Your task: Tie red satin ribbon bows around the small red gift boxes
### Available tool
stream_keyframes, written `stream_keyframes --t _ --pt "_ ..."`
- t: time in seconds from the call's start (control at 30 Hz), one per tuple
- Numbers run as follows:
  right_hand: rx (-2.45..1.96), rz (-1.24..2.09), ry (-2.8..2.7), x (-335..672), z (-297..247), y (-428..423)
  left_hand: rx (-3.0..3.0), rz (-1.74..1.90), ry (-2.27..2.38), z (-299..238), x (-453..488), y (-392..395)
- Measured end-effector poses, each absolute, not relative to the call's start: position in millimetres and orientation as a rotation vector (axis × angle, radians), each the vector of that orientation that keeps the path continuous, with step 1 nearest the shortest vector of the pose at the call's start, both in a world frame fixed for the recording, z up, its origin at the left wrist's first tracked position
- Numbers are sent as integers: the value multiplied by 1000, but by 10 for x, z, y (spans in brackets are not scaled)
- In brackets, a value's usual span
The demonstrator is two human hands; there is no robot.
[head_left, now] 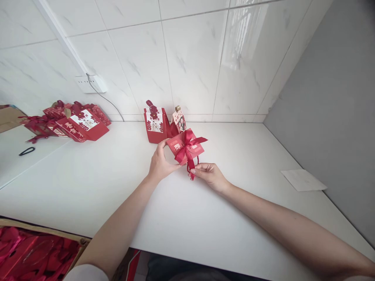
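A red gift box [173,145] with pale printing is tilted up above the white table, a dark red ribbon bow [187,147] across its face. My left hand [163,164] grips the box from its left side, thumb at the upper edge and fingers underneath. Below the box, my right hand [208,174] pinches a hanging tail of the ribbon between thumb and fingers. Just behind stand a red gift box with a white picture label [155,124] and a smaller card with a printed couple [179,120], partly hidden by the held box.
Several red gift boxes [95,130] are heaped at the left by the tiled wall. A black loop [27,151] lies near them. A white paper [303,180] rests at the right by the grey partition. A carton of red items [29,253] stands at lower left.
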State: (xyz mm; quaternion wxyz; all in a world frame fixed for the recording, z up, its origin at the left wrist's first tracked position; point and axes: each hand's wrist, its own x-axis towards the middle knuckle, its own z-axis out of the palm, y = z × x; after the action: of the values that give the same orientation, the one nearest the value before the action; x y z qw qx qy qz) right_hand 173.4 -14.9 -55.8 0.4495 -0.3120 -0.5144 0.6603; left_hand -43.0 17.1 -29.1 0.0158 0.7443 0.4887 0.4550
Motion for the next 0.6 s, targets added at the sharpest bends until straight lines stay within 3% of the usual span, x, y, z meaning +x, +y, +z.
stream_keyframes --t 0.37,0.6 --pt "-842 1607 -1268 1765 -607 -79 2118 1241 1337 -354 -384 210" --pt "-758 1611 -1376 1830 -429 -179 2119 1323 1281 -294 -515 283"
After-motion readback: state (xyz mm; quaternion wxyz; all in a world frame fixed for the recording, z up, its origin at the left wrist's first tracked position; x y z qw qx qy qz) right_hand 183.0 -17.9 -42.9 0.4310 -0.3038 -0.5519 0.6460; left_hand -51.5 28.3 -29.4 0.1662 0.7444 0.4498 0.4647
